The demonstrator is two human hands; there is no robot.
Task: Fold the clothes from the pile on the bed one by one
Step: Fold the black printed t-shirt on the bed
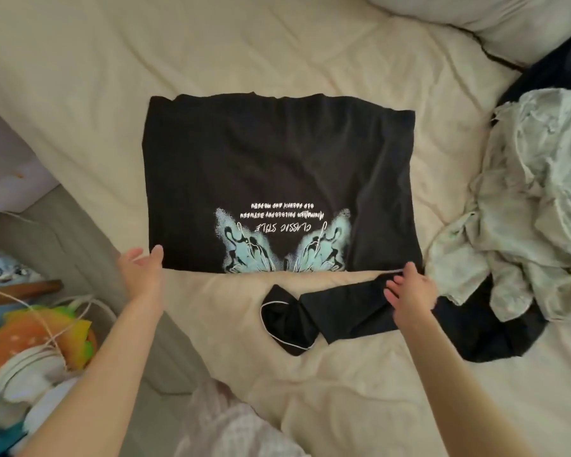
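Both hands are at the near edge of the shirt (277, 166) on the bed (80, 94): the left hand (142, 272) is open, thumb touching the left corner, and the right hand (409, 288) has loose fingers at the right corner; I cannot tell if it pinches the hem. A black garment (343, 311) lies under the right hand and may be caught up with the next fold. An uneven lift could skew the edges. The shirt lies flat, long axis left to right, print upside down, its straight folded edge toward me; the pile (524, 192) is to the right
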